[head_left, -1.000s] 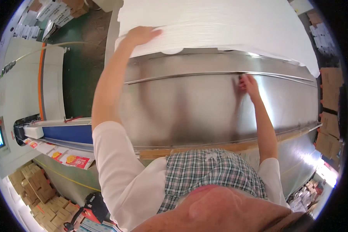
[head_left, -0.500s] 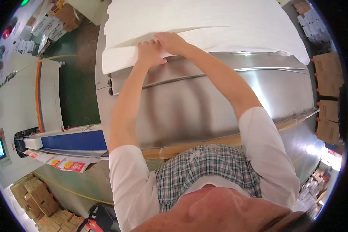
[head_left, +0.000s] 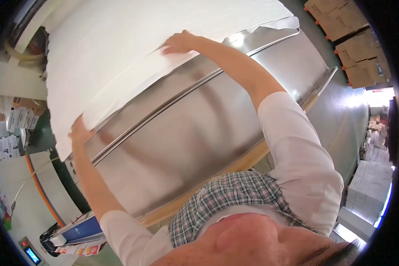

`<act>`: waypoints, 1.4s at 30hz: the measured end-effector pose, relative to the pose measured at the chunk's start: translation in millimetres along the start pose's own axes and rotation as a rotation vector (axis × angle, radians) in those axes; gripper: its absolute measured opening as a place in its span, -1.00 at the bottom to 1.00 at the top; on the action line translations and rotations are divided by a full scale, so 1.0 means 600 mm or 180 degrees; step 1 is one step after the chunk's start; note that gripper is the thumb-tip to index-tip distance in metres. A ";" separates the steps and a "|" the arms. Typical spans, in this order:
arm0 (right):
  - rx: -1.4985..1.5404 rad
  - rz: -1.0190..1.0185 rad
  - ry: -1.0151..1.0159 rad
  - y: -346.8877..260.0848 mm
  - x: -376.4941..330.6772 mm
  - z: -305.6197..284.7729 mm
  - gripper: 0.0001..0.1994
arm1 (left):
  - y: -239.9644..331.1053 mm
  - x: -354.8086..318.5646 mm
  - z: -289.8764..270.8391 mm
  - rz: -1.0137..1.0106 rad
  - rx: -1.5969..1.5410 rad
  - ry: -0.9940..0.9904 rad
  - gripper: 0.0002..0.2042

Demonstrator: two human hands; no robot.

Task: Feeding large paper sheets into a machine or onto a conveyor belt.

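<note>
A broad, soft white sheet (head_left: 115, 48) lies over the far part of a metal table (head_left: 177, 146); whether it is cloth or another material I cannot tell. My left hand (head_left: 80, 131) is at the sheet's near left edge, thumb and fingers apart. Farther right, my right hand (head_left: 180, 43) rests on the sheet close to its near edge, fingers stretched out and slightly blurred. Beneath both arms runs bare metal with a raised seam across it. Neither hand visibly grips anything.
A wooden strip (head_left: 248, 157) edges the table in front of me. Brown cartons (head_left: 361, 57) are stacked at the far right. To the lower left stand a pale machine with a small screen (head_left: 32, 256) and a blue belt (head_left: 82, 231).
My hands, close together before, are now far apart: the left has moved left, the right stays near the sheet's middle. The fold under them looks flatter. The whole view has turned.
</note>
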State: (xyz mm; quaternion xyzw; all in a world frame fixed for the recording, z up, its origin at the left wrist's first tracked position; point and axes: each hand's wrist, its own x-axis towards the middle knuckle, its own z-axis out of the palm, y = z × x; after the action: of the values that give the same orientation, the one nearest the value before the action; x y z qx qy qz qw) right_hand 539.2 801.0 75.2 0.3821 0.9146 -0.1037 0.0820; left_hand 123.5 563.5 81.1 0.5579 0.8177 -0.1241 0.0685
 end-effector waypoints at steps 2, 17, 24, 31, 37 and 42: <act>0.0003 -0.0073 -0.0185 0.068 -0.013 -0.018 -0.40 | -0.010 0.004 0.006 -0.0267 0.0159 -0.0009 0.00; -0.1568 0.1263 -0.1595 0.705 -0.194 -0.054 0.03 | -0.085 0.049 0.080 -0.0495 0.0439 -0.0353 -0.09; -0.0471 0.1606 0.0188 0.656 -0.229 -0.056 -0.48 | -0.176 0.018 0.130 -0.0108 -0.0503 0.0511 -0.25; -0.1544 0.1009 0.1474 0.768 -0.255 -0.023 -0.50 | -0.214 0.000 0.099 -0.0101 0.0154 0.1215 -0.23; -0.1644 0.0719 0.1821 0.844 -0.346 -0.135 -0.44 | -0.217 -0.047 -0.046 -0.0011 0.0037 0.1839 -0.35; -0.1336 0.0489 0.2094 0.848 -0.521 -0.149 -0.41 | -0.228 -0.176 -0.099 -0.0032 -0.0050 0.2131 -0.42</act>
State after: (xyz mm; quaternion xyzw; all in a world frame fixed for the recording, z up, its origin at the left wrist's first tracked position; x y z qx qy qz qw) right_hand 1114.4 959.7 168.6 0.4372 0.8621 0.2198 -0.1315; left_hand 36.9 438.4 181.7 0.5631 0.7985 0.0721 -0.2002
